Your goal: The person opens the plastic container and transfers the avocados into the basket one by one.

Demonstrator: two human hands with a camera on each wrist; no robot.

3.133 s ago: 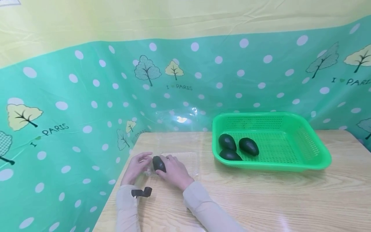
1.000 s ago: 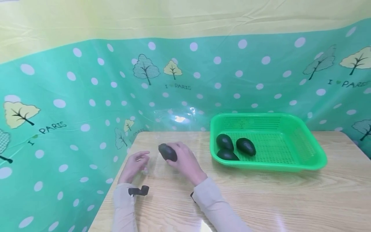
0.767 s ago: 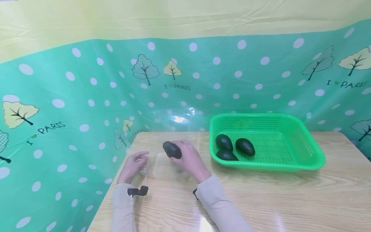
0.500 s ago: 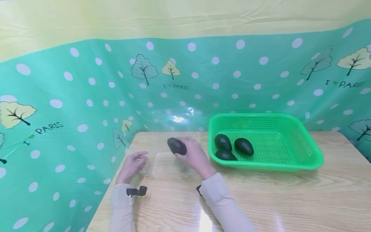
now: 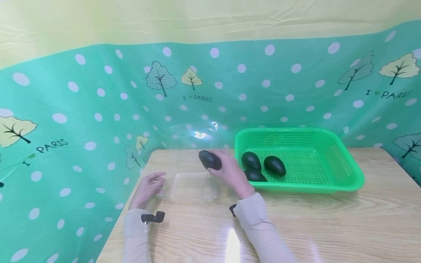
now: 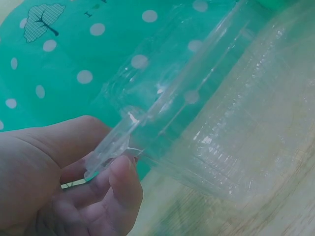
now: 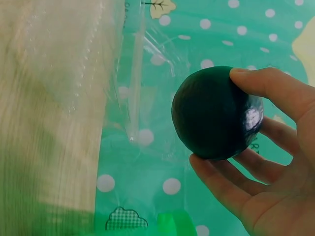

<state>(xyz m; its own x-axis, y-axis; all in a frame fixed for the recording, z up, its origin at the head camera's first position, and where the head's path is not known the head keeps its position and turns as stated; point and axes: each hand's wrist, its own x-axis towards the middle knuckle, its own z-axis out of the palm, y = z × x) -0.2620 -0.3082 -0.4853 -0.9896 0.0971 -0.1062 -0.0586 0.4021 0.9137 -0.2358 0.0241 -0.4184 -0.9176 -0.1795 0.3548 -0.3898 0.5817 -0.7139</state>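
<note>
My right hand (image 5: 228, 171) grips a dark avocado (image 5: 209, 160) by thumb and fingertips, raised above the right back part of a clear plastic clamshell box (image 5: 194, 187). In the right wrist view the avocado (image 7: 214, 113) is seen end-on, shiny on one side. The box lies with its lid (image 5: 197, 137) tipped up at the back; nothing shows inside its base. My left hand (image 5: 148, 188) is at the box's left side. In the left wrist view, its thumb and fingers pinch the box's clear edge (image 6: 110, 152).
A green perforated basket (image 5: 342, 164) stands at the right, against the back sheet. Three dark avocados (image 5: 275, 166) lie in its left end. A polka-dot plastic sheet (image 5: 98, 146) borders the wooden table (image 5: 296, 226) at the left and back.
My right hand has lifted the avocado from over the box's left side, up and to the right towards the basket. The left hand stays at the box's edge.
</note>
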